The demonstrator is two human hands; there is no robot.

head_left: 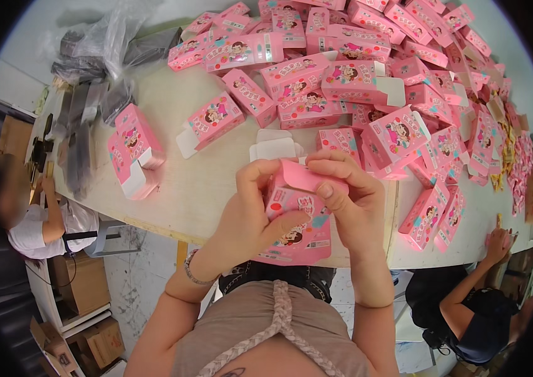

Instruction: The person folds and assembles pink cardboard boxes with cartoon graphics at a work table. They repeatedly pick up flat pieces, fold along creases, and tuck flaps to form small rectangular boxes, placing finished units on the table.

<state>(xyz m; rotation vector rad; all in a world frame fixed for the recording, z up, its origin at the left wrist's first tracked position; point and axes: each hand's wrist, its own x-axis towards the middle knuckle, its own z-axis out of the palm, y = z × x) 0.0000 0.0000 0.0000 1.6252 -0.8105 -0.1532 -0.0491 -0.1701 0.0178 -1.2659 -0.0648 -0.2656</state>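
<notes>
A pink printed carton [298,246] is held between both my hands, just above the table's near edge. My left hand [250,210] wraps round its left side, with the thumb lying across the printed face. At the top right corner, my right hand [349,191] grips the carton, its thumb and fingers on the pink top flap [307,176]. That flap is bent over at the upper end; whether it is tucked in cannot be seen. Right behind my hands lies a carton with white open flaps [272,144]. The fingertips behind the held carton are hidden.
Many pink cartons [354,81] are heaped at the back and right of the white table [181,188]. Two more cartons [135,151] stand at the left, by dark plastic-wrapped packs [81,132]. One person [46,213] sits at far left, another [473,308] at right near small wrapped packets [521,169].
</notes>
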